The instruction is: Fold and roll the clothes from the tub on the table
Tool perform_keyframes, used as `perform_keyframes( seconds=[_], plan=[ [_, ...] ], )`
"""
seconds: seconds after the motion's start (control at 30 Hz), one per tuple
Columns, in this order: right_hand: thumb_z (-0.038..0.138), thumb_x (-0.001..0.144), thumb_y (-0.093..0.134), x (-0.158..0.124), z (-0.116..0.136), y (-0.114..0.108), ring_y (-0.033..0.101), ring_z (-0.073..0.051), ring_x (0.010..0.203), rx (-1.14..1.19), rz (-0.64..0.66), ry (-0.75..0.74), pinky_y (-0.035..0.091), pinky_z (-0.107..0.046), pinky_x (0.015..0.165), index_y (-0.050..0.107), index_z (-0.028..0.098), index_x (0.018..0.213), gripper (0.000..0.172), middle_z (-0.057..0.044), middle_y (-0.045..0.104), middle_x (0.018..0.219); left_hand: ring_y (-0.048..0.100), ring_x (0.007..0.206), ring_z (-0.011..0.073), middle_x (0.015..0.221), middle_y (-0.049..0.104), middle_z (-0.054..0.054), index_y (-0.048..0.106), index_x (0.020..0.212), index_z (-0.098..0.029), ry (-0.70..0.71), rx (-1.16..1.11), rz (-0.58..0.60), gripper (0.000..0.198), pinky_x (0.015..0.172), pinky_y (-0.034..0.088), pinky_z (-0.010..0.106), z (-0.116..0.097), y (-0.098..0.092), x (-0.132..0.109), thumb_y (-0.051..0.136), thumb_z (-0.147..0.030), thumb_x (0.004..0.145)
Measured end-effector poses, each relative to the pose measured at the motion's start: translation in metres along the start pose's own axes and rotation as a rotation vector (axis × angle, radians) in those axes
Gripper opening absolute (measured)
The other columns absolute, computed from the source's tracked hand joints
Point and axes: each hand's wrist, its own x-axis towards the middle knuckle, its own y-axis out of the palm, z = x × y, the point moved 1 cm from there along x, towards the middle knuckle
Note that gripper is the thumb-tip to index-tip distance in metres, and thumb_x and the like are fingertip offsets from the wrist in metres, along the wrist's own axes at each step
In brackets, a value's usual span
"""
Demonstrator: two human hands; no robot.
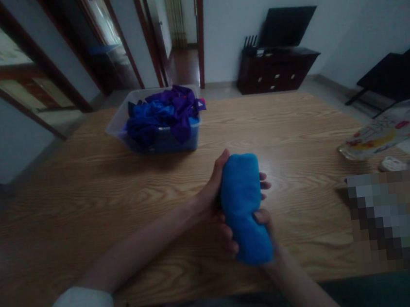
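So, going across from the left:

- A clear plastic bin (119, 126) is sitting at the far side of the wooden table (86, 205), piled with blue and purple cloths (164, 114) spilling over the rim, so it looks like it's serving as the catch-all for loose fabric.
- The left hand (212, 192) is wrapping around the left side of a blue rolled cloth (243, 208), thumb up near the top, probably keeping the roll from springing open.
- That bundle is hovering just above the table's middle, close to the person.
- The right hand (265, 220) is cupping it from below and behind, fingers peeking out on the right, so both hands are closing together on it.
- A crinkly packet (375, 138) is lying off at the right edge, well out of the way.
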Motion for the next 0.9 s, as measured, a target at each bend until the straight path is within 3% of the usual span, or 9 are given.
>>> perform_keyframes(
  seconds=[0.1, 0.23, 0.43, 0.63, 0.9],
  plan=[
    [0.067, 0.075, 0.085, -0.003, -0.006, -0.001, 0.07, -0.019, 0.085, -0.026, -0.083, 0.011, 0.055, -0.03, 0.079, 0.071, 0.012, 0.117, 0.071, -0.01, 0.075, 0.104, 0.076, 0.08, 0.0228, 0.099, 0.081, 0.017, 0.077, 0.111, -0.007, 0.004, 0.059, -0.093, 0.091, 0.08, 0.061, 0.033, -0.001, 0.003, -0.004, 0.044, -0.09, 0.092],
    [0.076, 0.079, 0.079, -0.003, -0.012, -0.007, 0.066, -0.016, 0.072, 0.006, -0.101, 0.065, 0.047, -0.023, 0.056, 0.071, 0.008, 0.119, 0.079, -0.007, 0.071, 0.09, 0.076, 0.078, 0.0233, 0.096, 0.081, 0.016, 0.077, 0.109, -0.008, 0.111, 0.047, -0.193, 0.09, 0.074, 0.062, 0.032, 0.002, -0.001, -0.006, 0.045, -0.09, 0.09],
    [0.075, 0.081, 0.08, -0.002, -0.005, -0.012, 0.058, -0.012, 0.063, 0.018, -0.157, 0.023, 0.04, -0.019, 0.049, 0.073, 0.01, 0.109, 0.071, -0.002, 0.063, 0.079, 0.078, 0.085, 0.0266, 0.102, 0.081, 0.02, 0.075, 0.113, -0.008, 0.104, -0.002, -0.138, 0.093, 0.082, 0.063, 0.037, 0.008, -0.012, 0.008, 0.033, -0.089, 0.095],
    [0.078, 0.084, 0.074, -0.002, -0.001, -0.017, 0.047, -0.009, 0.056, 0.046, -0.116, -0.113, 0.033, -0.018, 0.043, 0.073, 0.012, 0.108, 0.07, 0.0, 0.059, 0.076, 0.078, 0.092, 0.0257, 0.111, 0.08, 0.022, 0.075, 0.115, -0.004, 0.003, 0.007, -0.047, 0.108, 0.088, 0.063, 0.037, 0.022, -0.017, 0.02, 0.013, -0.091, 0.096],
    [0.081, 0.075, 0.082, 0.005, -0.026, -0.007, 0.046, -0.01, 0.059, 0.013, -0.153, -0.189, 0.034, -0.019, 0.049, 0.074, 0.015, 0.105, 0.073, 0.0, 0.061, 0.079, 0.073, 0.066, 0.0211, 0.082, 0.079, 0.014, 0.076, 0.114, -0.008, 0.014, 0.076, -0.149, 0.102, 0.065, 0.061, 0.03, 0.022, -0.011, 0.011, 0.02, -0.091, 0.095]
  ],
)
